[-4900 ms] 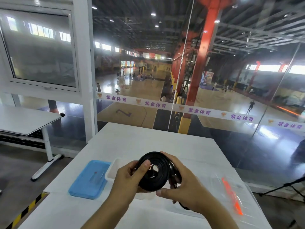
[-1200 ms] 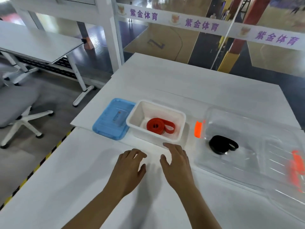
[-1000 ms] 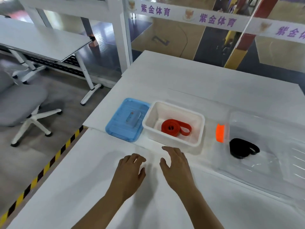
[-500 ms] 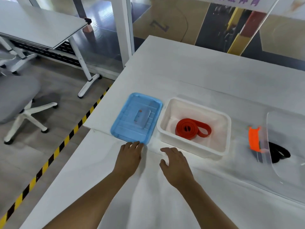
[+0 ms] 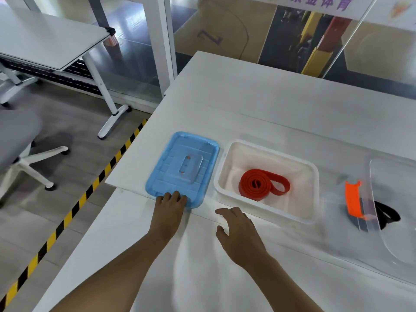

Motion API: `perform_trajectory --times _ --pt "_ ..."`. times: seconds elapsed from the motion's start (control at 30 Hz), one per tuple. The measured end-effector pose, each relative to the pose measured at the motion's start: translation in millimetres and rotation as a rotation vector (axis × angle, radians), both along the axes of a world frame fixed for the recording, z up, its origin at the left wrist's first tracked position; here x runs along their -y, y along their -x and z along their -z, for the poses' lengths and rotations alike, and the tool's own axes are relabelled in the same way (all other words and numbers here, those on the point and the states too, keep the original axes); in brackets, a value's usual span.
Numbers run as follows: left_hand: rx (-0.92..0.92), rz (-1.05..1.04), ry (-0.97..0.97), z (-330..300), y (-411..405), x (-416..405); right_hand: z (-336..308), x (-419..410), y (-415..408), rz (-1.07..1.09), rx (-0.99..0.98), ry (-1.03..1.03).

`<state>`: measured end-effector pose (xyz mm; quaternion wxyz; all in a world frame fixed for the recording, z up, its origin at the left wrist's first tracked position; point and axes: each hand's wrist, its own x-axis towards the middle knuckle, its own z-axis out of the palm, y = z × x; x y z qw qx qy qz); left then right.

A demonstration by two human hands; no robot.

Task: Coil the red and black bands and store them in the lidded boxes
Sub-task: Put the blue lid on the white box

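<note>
White box (image 5: 311, 176) holds coiled red band (image 5: 261, 184) — black band (image 5: 387, 216) in clear box (image 5: 337, 233); both hands' fingers (image 5: 174, 197) relaxed, apart.

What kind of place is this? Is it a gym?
Probably a room overlooking an indoor sports hall. Through the glass wall there is a wooden court floor with painted lines below, and the coiled red band in the white box looks like exercise gear.

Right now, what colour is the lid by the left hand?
Translucent blue lid, seen in the head view.
</note>
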<state>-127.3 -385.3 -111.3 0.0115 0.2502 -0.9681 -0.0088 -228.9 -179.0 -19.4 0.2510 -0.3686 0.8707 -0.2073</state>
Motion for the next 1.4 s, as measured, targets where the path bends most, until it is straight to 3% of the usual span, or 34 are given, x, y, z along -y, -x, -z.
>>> perform_trajectory --times 0.3,0.63,0.83,1.03,1.17,1.3,1.4 --pt "-0.478 -0.041 -0.058 -93.2 -4.2 -1.2 -17.7 13.9 3.5 0.012 -0.039 0.128" --pt "-0.86 -0.34 -0.532 -207.2 -21.3 -22.4 -61.4 35.1 6.5 0.082 0.033 0.235" --pt "-1.08 -0.487 -0.658 -250.1 -33.6 -20.7 -86.5 46.6 20.2 0.178 0.051 0.312" --pt "-1.209 -0.611 -0.714 -264.6 -44.5 -2.4 -99.3 46.1 37.1 0.281 0.098 0.317" --pt "-1.31 -0.722 -0.911 -261.8 -50.6 11.1 -100.9 43.9 43.2 0.292 0.163 0.344" --pt "-1.244 -0.783 -1.012 -254.5 -38.4 8.1 -98.7 31.1 52.1 0.403 0.169 0.329" --pt "-1.141 -0.76 -0.925 -237.9 -25.7 -0.3 -89.7 7.9 60.2 0.494 0.13 0.322"
